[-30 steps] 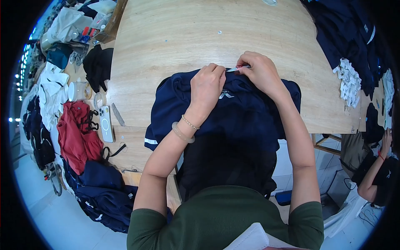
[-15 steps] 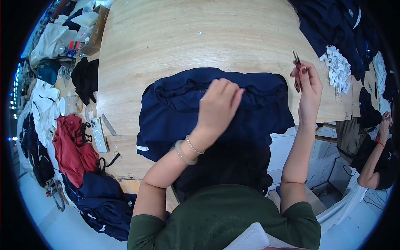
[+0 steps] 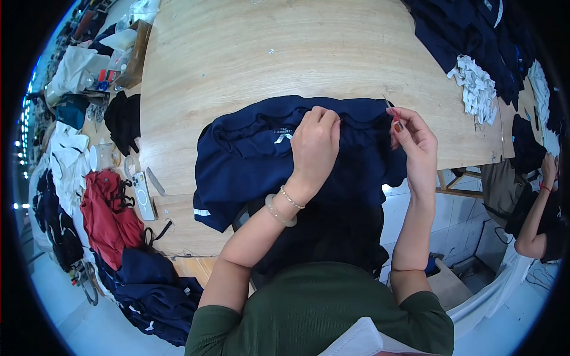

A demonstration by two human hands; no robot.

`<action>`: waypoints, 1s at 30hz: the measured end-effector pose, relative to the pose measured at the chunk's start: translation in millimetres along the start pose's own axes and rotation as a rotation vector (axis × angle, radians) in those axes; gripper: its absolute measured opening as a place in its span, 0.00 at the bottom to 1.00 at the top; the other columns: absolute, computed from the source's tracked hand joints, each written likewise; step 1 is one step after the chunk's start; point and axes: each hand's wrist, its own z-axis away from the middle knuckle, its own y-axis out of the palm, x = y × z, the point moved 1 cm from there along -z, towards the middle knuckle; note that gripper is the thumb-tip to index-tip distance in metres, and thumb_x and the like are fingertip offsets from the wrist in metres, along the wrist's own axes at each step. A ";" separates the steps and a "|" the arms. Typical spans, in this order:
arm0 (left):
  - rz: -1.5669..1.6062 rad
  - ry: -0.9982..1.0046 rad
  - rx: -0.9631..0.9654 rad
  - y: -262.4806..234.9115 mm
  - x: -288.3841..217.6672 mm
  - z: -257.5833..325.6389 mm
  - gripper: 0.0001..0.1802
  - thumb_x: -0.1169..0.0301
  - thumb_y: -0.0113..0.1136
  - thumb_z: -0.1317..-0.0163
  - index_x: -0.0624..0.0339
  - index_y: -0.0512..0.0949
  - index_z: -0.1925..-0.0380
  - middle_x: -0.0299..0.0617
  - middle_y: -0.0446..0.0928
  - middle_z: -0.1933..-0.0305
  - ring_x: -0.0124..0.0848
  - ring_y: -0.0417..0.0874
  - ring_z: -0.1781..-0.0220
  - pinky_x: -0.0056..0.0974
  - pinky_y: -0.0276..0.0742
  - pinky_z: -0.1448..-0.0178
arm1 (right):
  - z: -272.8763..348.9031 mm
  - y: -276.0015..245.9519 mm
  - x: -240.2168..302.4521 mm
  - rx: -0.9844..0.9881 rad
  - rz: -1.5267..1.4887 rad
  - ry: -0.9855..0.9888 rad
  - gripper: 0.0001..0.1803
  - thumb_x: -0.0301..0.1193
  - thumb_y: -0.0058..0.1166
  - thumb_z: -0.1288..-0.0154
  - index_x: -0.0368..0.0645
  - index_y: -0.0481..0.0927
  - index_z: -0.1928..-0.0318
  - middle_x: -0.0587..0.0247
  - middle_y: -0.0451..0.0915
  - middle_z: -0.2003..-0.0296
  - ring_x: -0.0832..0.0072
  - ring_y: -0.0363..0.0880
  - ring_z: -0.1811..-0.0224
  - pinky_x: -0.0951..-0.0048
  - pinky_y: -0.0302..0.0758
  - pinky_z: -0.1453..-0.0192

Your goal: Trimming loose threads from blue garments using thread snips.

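Left hand (image 3: 314, 145) fingers pinch navy shirt (image 3: 255, 154) beside its white neck label (image 3: 281, 136); right hand (image 3: 415, 142) grips small snips (image 3: 389, 107) at the shirt's edge, on tabletop (image 3: 267, 53).

Garment (image 3: 255, 154) on table (image 3: 267, 53); phone (image 3: 142, 194) left; rag pile (image 3: 475, 89) right.

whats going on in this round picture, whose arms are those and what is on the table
The picture comes from a wide camera on a person's head, looking down, so the edges bend. The two bare arms are that person's own. The left hand grips a navy garment spread on a wooden table. The right hand pinches a small thin tool at the garment's edge. A pile of white scraps lies to the right, a phone and a red garment to the left.
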 end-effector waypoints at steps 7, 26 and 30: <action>0.209 -0.042 0.079 -6.4 6.2 3.6 0.03 0.83 0.59 0.46 0.68 0.76 0.70 0.46 0.82 0.63 0.41 0.84 0.63 0.35 0.78 0.60 | 3.4 -6.0 -5.8 0.117 -0.121 0.197 0.08 0.25 0.56 0.35 0.33 0.79 0.59 0.70 0.78 0.75 0.90 0.66 0.79 0.87 0.58 0.74; 0.325 -0.148 0.092 -12.0 7.7 10.3 0.02 0.82 0.61 0.45 0.66 0.77 0.72 0.41 0.83 0.58 0.22 0.73 0.77 0.27 0.64 0.76 | -16.5 25.8 -24.8 0.203 0.042 0.424 0.08 0.30 0.56 0.37 0.39 0.79 0.71 0.76 0.68 0.85 0.90 0.59 0.84 0.83 0.49 0.79; 0.327 -0.151 0.097 -11.7 9.4 10.7 0.02 0.82 0.61 0.46 0.66 0.78 0.71 0.41 0.83 0.58 0.23 0.74 0.77 0.27 0.65 0.75 | -18.3 27.5 -27.0 0.197 0.058 0.403 0.07 0.28 0.57 0.37 0.38 0.79 0.71 0.77 0.69 0.84 0.91 0.60 0.83 0.85 0.50 0.79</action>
